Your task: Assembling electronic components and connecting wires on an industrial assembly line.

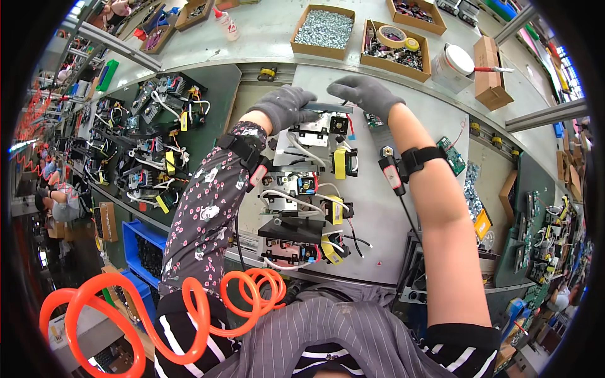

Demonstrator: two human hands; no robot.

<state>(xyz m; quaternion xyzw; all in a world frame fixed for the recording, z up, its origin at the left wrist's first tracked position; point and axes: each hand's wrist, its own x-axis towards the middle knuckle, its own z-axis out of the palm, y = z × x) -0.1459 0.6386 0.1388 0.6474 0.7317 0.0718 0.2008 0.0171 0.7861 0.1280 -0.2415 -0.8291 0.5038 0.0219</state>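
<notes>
Both my hands wear dark grey gloves and are at the far end of a row of circuit board assemblies. My left hand (285, 108) is closed on the left end of a dark flat bar (333, 108) on the farthest assembly (315, 131). That assembly has a black component, a pale metal plate and red and blue leads. Just beyond the bar's right end, my right hand (367, 94) has its fingers stretched leftward, with nothing visible in them. Nearer me stand a second assembly (293, 184) and a third (290, 242), with white wires and yellow-labelled parts.
Many assemblies lie on the green mat (217, 85) at left. Beyond the grey work surface (378, 233) stand a box of screws (324, 30), a box with tape rolls (396, 53) and a white tub (454, 63). An orange coiled hose (195, 315) hangs near my left arm.
</notes>
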